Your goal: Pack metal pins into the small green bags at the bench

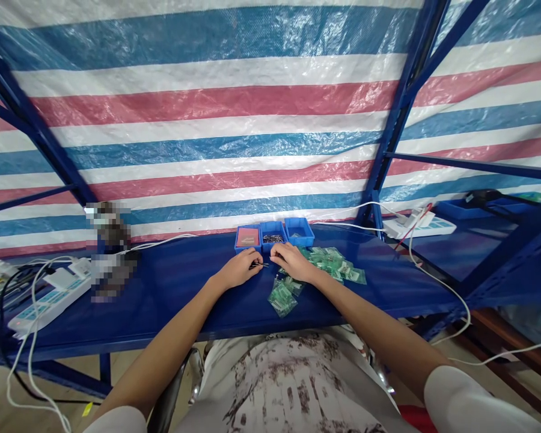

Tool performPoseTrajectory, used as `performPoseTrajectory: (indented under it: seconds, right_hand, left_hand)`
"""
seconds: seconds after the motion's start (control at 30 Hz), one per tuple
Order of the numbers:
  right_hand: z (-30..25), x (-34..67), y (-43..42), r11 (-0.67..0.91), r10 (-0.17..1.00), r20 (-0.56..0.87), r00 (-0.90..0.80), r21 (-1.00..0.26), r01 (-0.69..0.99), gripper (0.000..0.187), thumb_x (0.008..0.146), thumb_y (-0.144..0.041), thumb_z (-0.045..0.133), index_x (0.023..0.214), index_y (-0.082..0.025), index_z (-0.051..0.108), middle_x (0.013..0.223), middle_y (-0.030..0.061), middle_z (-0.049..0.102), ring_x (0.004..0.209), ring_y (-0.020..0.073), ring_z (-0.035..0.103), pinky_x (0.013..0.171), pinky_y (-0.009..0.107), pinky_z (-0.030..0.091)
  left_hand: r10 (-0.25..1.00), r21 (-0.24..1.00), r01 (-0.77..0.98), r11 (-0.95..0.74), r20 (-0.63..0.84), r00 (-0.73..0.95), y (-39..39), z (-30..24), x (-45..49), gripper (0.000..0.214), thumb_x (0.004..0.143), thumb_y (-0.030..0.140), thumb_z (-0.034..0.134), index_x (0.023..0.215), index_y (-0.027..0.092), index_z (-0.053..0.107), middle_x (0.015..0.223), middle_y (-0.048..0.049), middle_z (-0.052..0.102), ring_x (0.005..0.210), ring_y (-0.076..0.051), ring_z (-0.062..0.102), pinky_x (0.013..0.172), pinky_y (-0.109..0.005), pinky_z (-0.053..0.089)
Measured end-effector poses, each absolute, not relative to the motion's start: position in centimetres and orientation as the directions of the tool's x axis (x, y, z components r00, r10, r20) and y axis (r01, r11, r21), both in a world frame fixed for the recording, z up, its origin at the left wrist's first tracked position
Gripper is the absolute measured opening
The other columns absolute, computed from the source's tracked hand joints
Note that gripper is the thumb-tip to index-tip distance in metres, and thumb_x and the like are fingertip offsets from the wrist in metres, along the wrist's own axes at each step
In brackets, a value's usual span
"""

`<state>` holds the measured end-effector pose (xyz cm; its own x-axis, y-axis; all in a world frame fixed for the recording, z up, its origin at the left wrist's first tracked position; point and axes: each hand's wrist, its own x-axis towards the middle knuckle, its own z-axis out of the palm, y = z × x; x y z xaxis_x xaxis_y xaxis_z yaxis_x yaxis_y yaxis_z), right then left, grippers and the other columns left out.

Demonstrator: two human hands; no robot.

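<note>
My left hand (241, 269) is closed above the blue tabletop, its fingers curled on some thin metal pieces (264, 264) that stick out toward the right. They are too small to name. Close by on the right, my right hand (291, 262) has its fingers bent together in front of the bins; anything in them is hidden. Just beyond the hands stand three small blue bins in a row. The left bin (237, 247) has a pink inside with small pale pieces, the middle bin (273, 227) holds small metal parts, and the right bin (299, 225) has a little at its bottom.
Green-looking clear packets (338, 264) lie heaped right of my right hand, with more packets (282, 299) nearer me. White power strips stand at the left (49, 304) and right (419, 227) with loose cables. A striped tarp (229, 108) hangs behind blue metal posts (388, 132).
</note>
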<state>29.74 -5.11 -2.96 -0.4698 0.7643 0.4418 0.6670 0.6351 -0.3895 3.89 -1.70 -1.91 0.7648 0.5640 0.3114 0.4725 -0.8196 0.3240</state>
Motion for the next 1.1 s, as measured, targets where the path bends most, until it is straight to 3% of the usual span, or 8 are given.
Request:
performPoseTrajectory:
  seconds: [0.23, 0.4, 0.5, 0.6, 0.87, 1.1]
  right_hand:
    - [-2.3, 29.5, -4.9, 0.583, 0.802, 0.558, -0.214, -0.654, 0.481, 0.018, 0.109, -0.041, 0.045, 0.105, -0.025, 0.053, 0.090, 0.0034, 0.068, 0.085, 0.0239, 0.064, 0.082, 0.037, 0.048]
    - [-3.1, 30.2, -3.3, 0.535, 0.836, 0.546, -0.053, -0.790, 0.298, 0.031, 0.105, -0.054, 0.051, 0.107, -0.024, 0.059, 0.080, 0.0017, 0.067, 0.066, 0.0189, 0.058, 0.068, 0.034, 0.050]
    - [-3.5, 30.5, -2.5, 0.515, 0.851, 0.525, -0.002, -0.835, 0.194, 0.040, 0.101, -0.059, 0.057, 0.116, -0.023, 0.064, 0.090, 0.0043, 0.070, 0.066, 0.0176, 0.060, 0.063, 0.033, 0.049]
    - [-3.6, 30.6, -2.2, 0.494, 0.865, 0.501, 0.016, -0.857, 0.146, 0.042, 0.094, -0.057, 0.066, 0.119, -0.023, 0.067, 0.097, 0.0058, 0.073, 0.073, 0.0193, 0.064, 0.064, 0.033, 0.051]
    - [-3.6, 30.2, -2.3, 0.437, 0.899, 0.437, -0.022, -0.893, 0.105, 0.038, 0.079, -0.054, 0.084, 0.095, -0.023, 0.069, 0.075, 0.0018, 0.068, 0.070, 0.0213, 0.064, 0.066, 0.036, 0.053]
    - [-2.8, 29.8, -3.5, 0.300, 0.942, 0.305, -0.139, -0.952, -0.055, 0.047, 0.087, -0.068, 0.076, 0.089, -0.021, 0.072, 0.079, 0.0031, 0.068, 0.060, 0.0137, 0.055, 0.055, 0.029, 0.045]
  left_hand:
    - [0.571, 0.312, 0.487, -0.816, 0.308, 0.761, -1.7, -1.8, 3.9, 0.015, 0.107, 0.034, 0.055, 0.112, 0.022, 0.063, 0.111, -0.0078, 0.062, 0.099, -0.023, 0.064, 0.088, -0.035, 0.052]
    - [0.567, 0.305, 0.486, -0.819, 0.304, 0.766, -1.5, -2.1, 3.7, 0.016, 0.108, 0.034, 0.054, 0.113, 0.021, 0.062, 0.109, -0.0073, 0.062, 0.098, -0.023, 0.064, 0.086, -0.034, 0.051]
    - [0.564, 0.303, 0.484, -0.821, 0.308, 0.766, -1.3, -2.3, 3.6, 0.018, 0.109, 0.037, 0.053, 0.114, 0.022, 0.063, 0.108, -0.0076, 0.063, 0.097, -0.023, 0.063, 0.086, -0.034, 0.051]
    - [0.567, 0.298, 0.489, -0.820, 0.309, 0.764, -1.2, -2.3, 3.6, 0.021, 0.110, 0.039, 0.052, 0.114, 0.022, 0.063, 0.108, -0.0078, 0.063, 0.096, -0.023, 0.063, 0.086, -0.034, 0.051]
    - [0.584, 0.292, 0.511, -0.808, 0.287, 0.760, -1.5, -1.9, 3.6, 0.021, 0.110, 0.039, 0.052, 0.113, 0.021, 0.063, 0.108, -0.0077, 0.063, 0.095, -0.023, 0.063, 0.084, -0.034, 0.050]
    - [0.585, 0.282, 0.517, -0.808, 0.284, 0.760, -1.4, -1.8, 3.6, 0.022, 0.110, 0.039, 0.052, 0.112, 0.021, 0.063, 0.107, -0.0077, 0.063, 0.095, -0.023, 0.063, 0.085, -0.034, 0.050]
